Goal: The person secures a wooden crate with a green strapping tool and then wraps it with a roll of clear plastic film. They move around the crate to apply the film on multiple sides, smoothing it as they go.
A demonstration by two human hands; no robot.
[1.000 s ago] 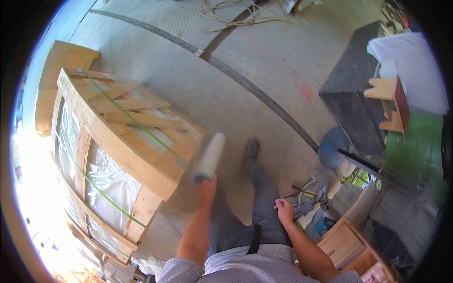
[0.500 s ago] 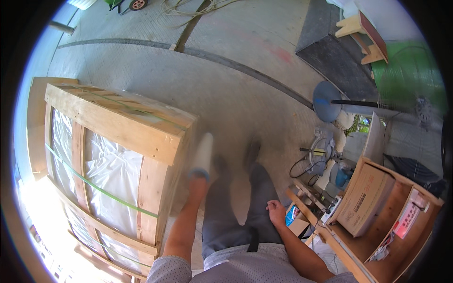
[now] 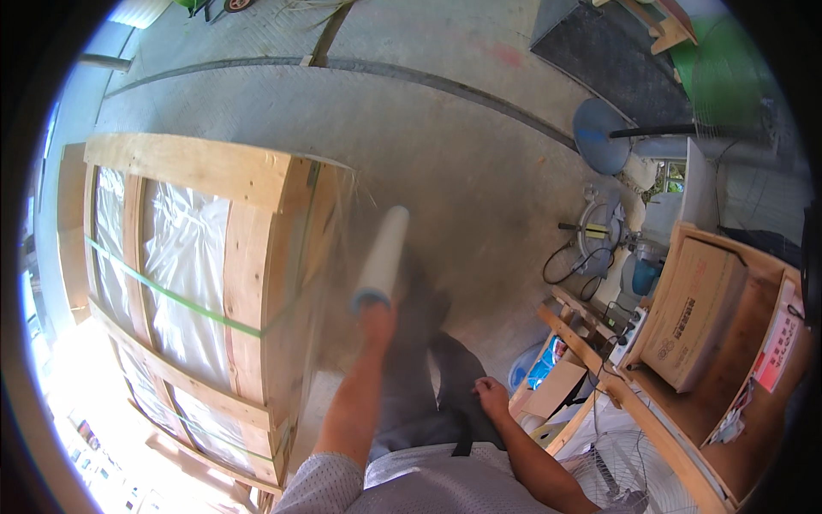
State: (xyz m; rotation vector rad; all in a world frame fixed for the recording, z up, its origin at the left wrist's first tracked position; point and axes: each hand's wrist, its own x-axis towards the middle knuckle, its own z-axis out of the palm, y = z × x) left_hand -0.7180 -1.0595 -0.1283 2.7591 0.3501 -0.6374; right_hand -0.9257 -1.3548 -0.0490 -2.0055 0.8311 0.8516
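Note:
My left hand (image 3: pixel 375 321) grips the lower end of a pale roll of stretch film (image 3: pixel 383 254), held out in front of me and pointing away. A thin clear sheet of film runs from the roll to the corner of a large wooden crate (image 3: pixel 248 248) on my left. The crate has plank slats, white plastic-wrapped contents and a green strap (image 3: pixel 171 295) across it. My right hand (image 3: pixel 492 396) hangs loosely by my thigh, holding nothing, its fingers curled.
Grey concrete floor (image 3: pixel 445 154) stretches ahead. To the right stand a wooden shelf bench (image 3: pixel 651 403) with a cardboard box (image 3: pixel 693 313), a power saw (image 3: pixel 599 231) with cables, a fan base (image 3: pixel 599 135) and a white fan guard (image 3: pixel 616 467). A dark mat (image 3: pixel 599 43) lies far right.
I have walked along the crate, which now fills more of the left side. The roll stayed in my left hand and film now stretches from it to the crate's corner.

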